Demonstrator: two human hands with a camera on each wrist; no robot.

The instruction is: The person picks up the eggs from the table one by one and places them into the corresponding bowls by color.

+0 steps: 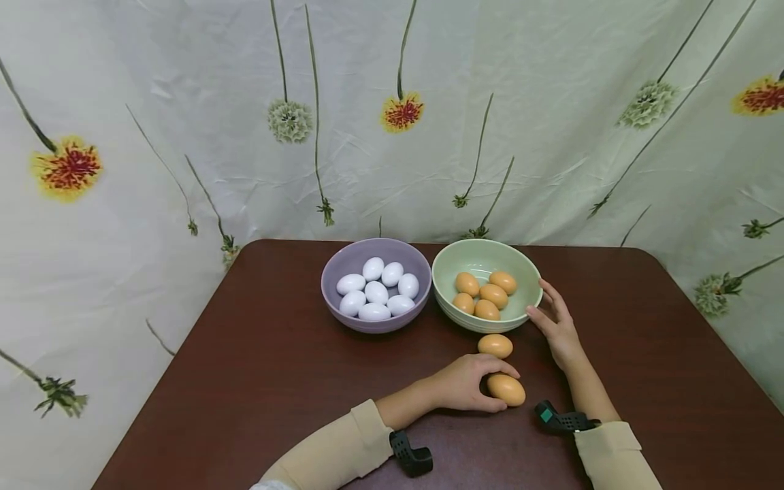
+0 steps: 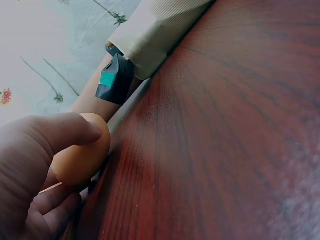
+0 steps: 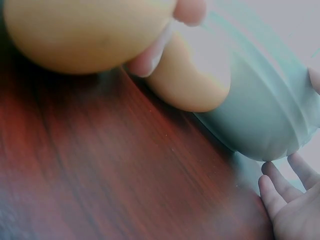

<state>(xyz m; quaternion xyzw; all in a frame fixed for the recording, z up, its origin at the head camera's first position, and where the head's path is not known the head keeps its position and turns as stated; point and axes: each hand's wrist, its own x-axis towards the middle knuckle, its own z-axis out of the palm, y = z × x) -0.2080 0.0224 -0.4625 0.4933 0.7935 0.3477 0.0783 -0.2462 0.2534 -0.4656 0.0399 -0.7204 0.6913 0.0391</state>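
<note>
My left hand (image 1: 465, 384) pinches a brown egg (image 1: 507, 390) low over the tabletop, thumb on one side and fingers on the other, as the left wrist view also shows. Just beyond it, a second brown egg (image 1: 495, 346) lies on the table in front of the green bowl (image 1: 453, 309). Several brown eggs (image 1: 493, 295) sit inside that bowl. On the bowl's right side my right hand (image 1: 559, 330) touches the rim and outer wall with spread, fairly straight fingers. In the right wrist view, fingertips (image 3: 272, 170) meet the bowl's lower wall.
A purple bowl (image 1: 331, 306) holding several white eggs (image 1: 376, 292) stands left of the green bowl, close beside it. Both are near the back edge of the dark red-brown wooden table (image 1: 263, 381). Behind hangs a pale flower-printed cloth (image 1: 214, 102).
</note>
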